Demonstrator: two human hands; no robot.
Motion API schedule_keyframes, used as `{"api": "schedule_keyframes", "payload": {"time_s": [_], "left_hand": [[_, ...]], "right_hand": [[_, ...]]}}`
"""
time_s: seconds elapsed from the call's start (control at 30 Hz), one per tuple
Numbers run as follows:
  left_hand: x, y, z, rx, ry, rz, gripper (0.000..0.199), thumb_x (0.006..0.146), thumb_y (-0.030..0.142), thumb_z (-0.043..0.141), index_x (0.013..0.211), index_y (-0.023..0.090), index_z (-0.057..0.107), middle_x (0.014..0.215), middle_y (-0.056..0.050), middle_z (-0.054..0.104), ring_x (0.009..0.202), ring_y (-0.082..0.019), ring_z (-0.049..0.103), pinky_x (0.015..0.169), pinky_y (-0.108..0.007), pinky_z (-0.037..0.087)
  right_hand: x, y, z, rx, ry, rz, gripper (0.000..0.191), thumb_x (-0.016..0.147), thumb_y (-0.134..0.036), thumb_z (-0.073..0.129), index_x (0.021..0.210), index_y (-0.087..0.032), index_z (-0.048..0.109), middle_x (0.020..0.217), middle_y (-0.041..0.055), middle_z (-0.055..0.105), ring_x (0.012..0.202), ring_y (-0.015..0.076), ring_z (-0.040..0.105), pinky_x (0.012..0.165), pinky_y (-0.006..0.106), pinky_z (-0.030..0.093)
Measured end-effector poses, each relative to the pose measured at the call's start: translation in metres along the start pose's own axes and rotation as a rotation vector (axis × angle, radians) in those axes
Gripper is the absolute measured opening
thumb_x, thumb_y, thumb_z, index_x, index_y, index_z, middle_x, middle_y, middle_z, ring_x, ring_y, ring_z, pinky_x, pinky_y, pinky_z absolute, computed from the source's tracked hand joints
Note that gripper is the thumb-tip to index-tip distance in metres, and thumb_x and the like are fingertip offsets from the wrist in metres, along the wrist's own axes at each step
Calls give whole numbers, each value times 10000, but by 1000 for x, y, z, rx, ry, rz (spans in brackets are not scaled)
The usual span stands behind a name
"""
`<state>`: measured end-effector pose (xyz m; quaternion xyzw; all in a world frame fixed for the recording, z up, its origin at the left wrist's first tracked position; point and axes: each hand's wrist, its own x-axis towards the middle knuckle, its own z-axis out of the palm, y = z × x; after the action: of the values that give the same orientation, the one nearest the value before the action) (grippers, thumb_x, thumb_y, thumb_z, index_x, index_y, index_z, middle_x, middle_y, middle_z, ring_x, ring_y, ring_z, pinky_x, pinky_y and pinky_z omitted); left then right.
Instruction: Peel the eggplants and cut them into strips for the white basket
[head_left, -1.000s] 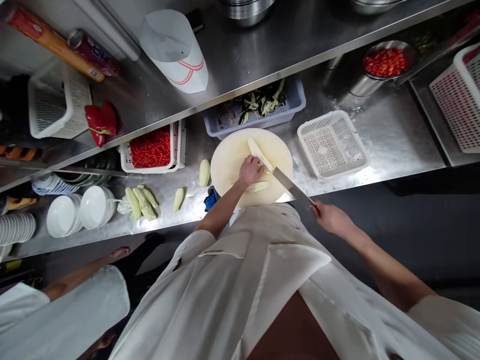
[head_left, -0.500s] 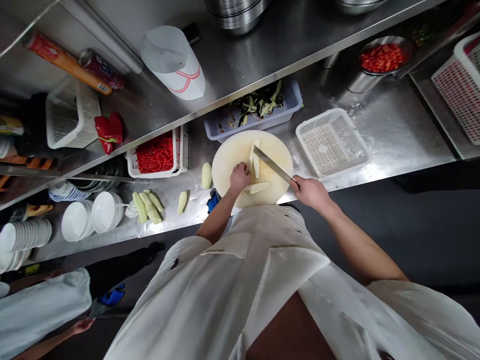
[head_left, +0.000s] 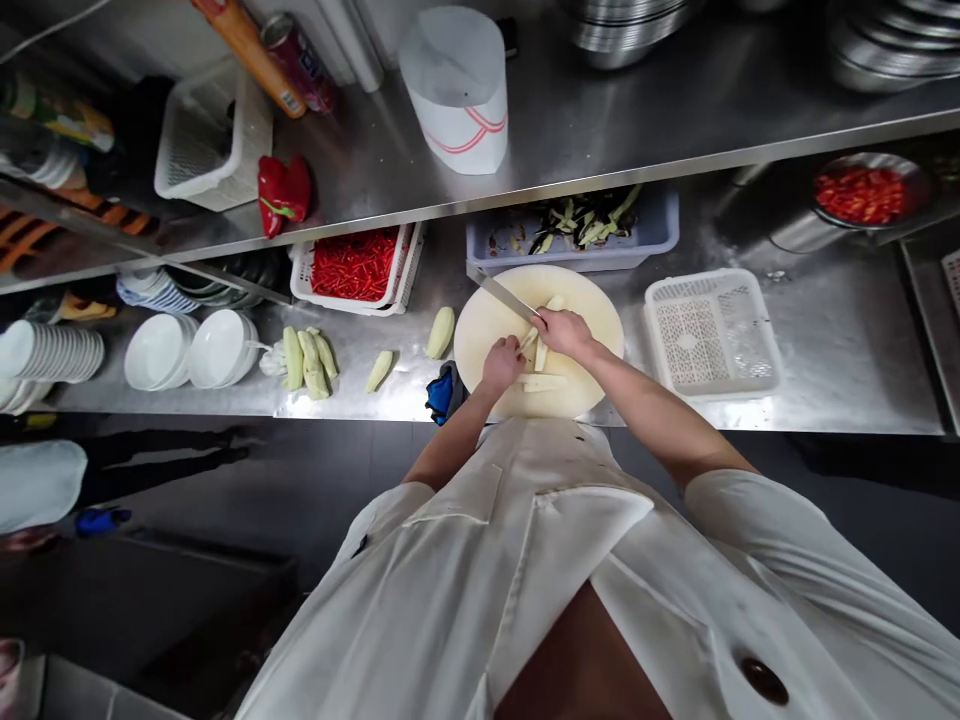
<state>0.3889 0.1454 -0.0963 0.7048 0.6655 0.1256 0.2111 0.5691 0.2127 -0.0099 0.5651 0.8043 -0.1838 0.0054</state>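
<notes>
A round pale cutting board (head_left: 480,330) lies in front of me on the steel counter. My right hand (head_left: 564,332) is closed round the handle of a kitchen knife (head_left: 501,292), whose blade points left and away over the board's far side. Fingers bent, my left hand (head_left: 502,362) grips a pale piece of peeled eggplant (head_left: 529,340) near the board's middle. Another cut eggplant piece (head_left: 543,382) lies along the near side, and more pale pieces show beside and partly under my right hand. A whole peeled eggplant (head_left: 441,332) rests just left of the board.
Behind the board sits a bluish bin (head_left: 574,262) of peelings. A white basket (head_left: 709,385) stands right; a basket of red chillies (head_left: 352,265) is at the back left. More peeled eggplants (head_left: 311,365) and white bowls (head_left: 219,348) lie left. A steel shelf edge (head_left: 450,208) overhangs the back.
My right hand has swung the knife left, from the board's right edge to over its middle, the blade now reaching the far left rim. The camera view has turned and shifted.
</notes>
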Motion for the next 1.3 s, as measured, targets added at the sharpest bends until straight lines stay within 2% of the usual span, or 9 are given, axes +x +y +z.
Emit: {"api": "schedule_keyframes", "payload": {"time_s": [0.27, 0.43, 0.6, 0.7, 0.87, 1.03, 1.1, 1.23, 1.3], "left_hand": [[-2, -11, -7, 17, -90, 0, 312, 928, 221, 682, 1234, 216, 619, 1141, -125, 726, 1039, -293, 724, 917, -397, 575], [4, -15, -17, 100, -66, 43, 236, 981, 290, 657, 1207, 225, 643, 1265, -143, 684, 1049, -279, 727, 921, -393, 583], [45, 9, -14, 196, -72, 182, 404, 992, 266, 652, 1387, 195, 608, 1317, -184, 669, 1271, -356, 656, 1023, -453, 566], [69, 23, -18, 215, -133, 218, 408, 1013, 200, 570, 1415, 216, 637, 1330, -158, 655, 1171, -321, 710, 1010, -432, 578], [84, 32, -28, 225, -156, 227, 321, 1036, 177, 503, 1178, 278, 772, 1259, -97, 690, 1092, -242, 738, 1038, -370, 567], [114, 43, -53, 134, -234, 128, 213, 992, 153, 560, 963, 241, 752, 1027, -67, 779, 1042, -246, 742, 994, -341, 568], [143, 50, -77, 68, -149, 82, 178, 998, 179, 573, 1032, 235, 738, 1033, -57, 782, 1028, -243, 747, 975, -339, 576], [193, 62, -129, -129, 359, 62, 403, 967, 240, 681, 1362, 194, 617, 1355, -103, 699, 1249, -249, 690, 1118, -389, 526], [187, 66, -137, -116, 385, 113, 407, 994, 297, 670, 1378, 180, 599, 1341, -115, 696, 1251, -251, 691, 1129, -407, 519]], "right_hand": [[-1, 13, 18, 207, 170, 38, 437, 1143, -457, 340, 1167, -183, 680, 1045, 143, 792, 936, 291, 685, 803, 318, 410], [-63, 39, 41, 541, 334, 137, 429, 1102, -564, 374, 879, -252, 565, 844, 84, 731, 780, 244, 648, 744, 312, 442], [-138, 61, 76, 867, 322, 401, 468, 1044, -691, 405, 822, -282, 453, 687, 19, 640, 618, 205, 584, 612, 300, 463], [-181, 71, 92, 928, 304, 534, 510, 1015, -750, 404, 808, -286, 457, 624, 10, 609, 555, 207, 563, 557, 310, 460], [-240, 81, 113, 935, 249, 614, 538, 985, -767, 434, 746, -287, 468, 542, 10, 586, 522, 224, 569, 559, 334, 467], [-265, 80, 125, 1016, 212, 627, 536, 984, -757, 469, 735, -282, 473, 500, -10, 568, 461, 212, 545, 575, 336, 460], [-265, 80, 128, 1020, 220, 637, 533, 982, -759, 475, 748, -281, 477, 507, -11, 577, 464, 214, 555, 580, 332, 463], [-263, 81, 129, 1085, 214, 634, 508, 983, -751, 483, 786, -283, 474, 525, -23, 580, 447, 208, 549, 549, 324, 452], [-261, 83, 129, 1102, 207, 630, 502, 981, -747, 489, 794, -282, 473, 537, -24, 585, 440, 202, 543, 535, 319, 444]]}}
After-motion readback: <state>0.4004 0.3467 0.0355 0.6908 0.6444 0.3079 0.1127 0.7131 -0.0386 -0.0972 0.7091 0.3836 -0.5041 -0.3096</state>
